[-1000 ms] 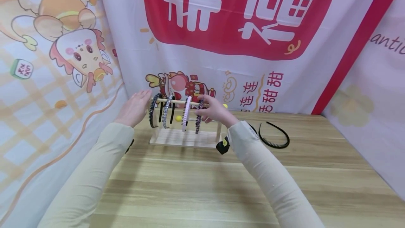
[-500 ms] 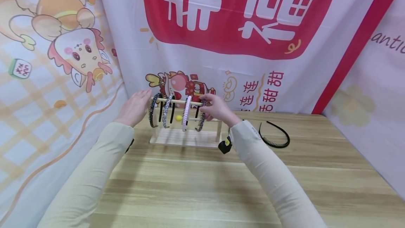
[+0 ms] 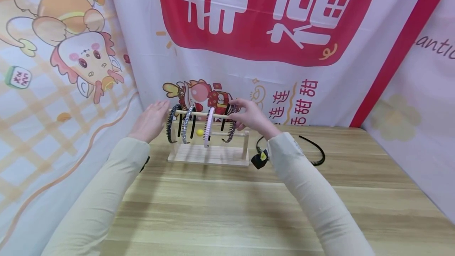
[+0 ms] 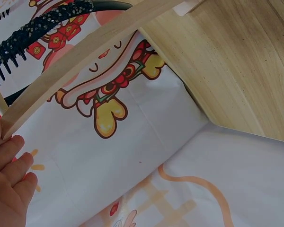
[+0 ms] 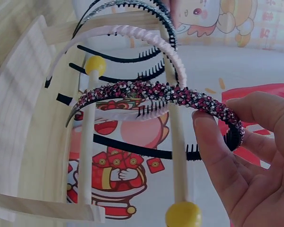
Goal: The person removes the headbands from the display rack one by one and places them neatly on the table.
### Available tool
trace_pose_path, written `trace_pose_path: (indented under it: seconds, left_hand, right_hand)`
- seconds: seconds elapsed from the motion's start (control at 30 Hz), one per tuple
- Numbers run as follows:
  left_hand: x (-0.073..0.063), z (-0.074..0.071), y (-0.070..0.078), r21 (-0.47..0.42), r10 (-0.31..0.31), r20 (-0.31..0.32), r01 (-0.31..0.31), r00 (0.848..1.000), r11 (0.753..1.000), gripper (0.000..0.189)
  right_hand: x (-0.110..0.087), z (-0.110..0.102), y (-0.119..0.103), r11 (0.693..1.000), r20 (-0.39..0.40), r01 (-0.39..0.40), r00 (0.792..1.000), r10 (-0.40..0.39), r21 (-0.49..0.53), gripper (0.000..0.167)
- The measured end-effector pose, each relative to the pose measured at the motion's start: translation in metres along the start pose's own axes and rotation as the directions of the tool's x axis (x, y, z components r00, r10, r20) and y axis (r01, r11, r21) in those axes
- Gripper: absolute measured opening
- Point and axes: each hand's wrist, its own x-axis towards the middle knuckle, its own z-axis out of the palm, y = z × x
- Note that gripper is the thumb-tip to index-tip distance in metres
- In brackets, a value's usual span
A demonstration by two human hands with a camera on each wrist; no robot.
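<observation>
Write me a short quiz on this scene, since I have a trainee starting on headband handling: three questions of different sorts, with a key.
1. Multiple choice: which headband is the right hand pinching? A) a pale pink headband; B) an all-black headband; C) a multicoloured glittery headband.
2. True or false: the left hand is also gripping a headband.
3. Short answer: what colour are the balls on the rods of the wooden rack?

Key:
1. C.
2. False; it is at the top of the wooden rack's left end.
3. Yellow.
</observation>
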Motion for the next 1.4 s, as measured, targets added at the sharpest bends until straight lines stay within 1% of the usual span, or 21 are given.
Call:
trace_pose_path:
  seconds: [0.23,0.4,0.7,0.83,1.03,1.17,1.4]
  left_hand:
    - [0.000,-0.001,0.000,-0.002,-0.004,0.003,0.004,1.000,1.000,0.040]
    - [0.000,-0.001,0.000,0.002,-0.007,0.001,0.007,1.000,1.000,0.041]
    - [0.000,0.000,0.000,0.010,-0.010,0.000,0.010,1.000,1.000,0.041]
    - [0.000,0.001,-0.001,0.012,-0.009,-0.002,0.010,1.000,1.000,0.041]
    - [-0.001,0.002,-0.002,0.014,-0.006,-0.003,0.006,1.000,1.000,0.040]
    - [-0.001,0.002,-0.002,0.011,-0.001,-0.008,0.001,1.000,1.000,0.040]
    - [-0.001,0.001,-0.001,0.005,0.008,-0.023,-0.007,1.000,1.000,0.040]
  right_hand:
    - [-0.008,-0.012,-0.006,0.999,0.001,0.050,0.999,-0.050,-0.006,0.050]
    - [-0.015,-0.021,-0.009,0.999,-0.001,0.048,0.999,-0.048,-0.015,0.051]
    - [-0.026,-0.037,-0.013,0.998,-0.045,0.057,0.997,-0.059,-0.035,0.050]
    - [-0.029,-0.045,-0.012,0.998,-0.061,0.054,0.997,-0.056,-0.042,0.050]
    - [-0.033,-0.055,-0.008,0.999,-0.086,0.042,0.995,-0.043,-0.011,0.049]
    - [-0.037,-0.063,-0.006,0.999,-0.100,0.034,0.994,-0.035,-0.016,0.050]
    - [-0.043,-0.079,0.000,0.999,-0.122,0.046,0.991,-0.048,-0.019,0.050]
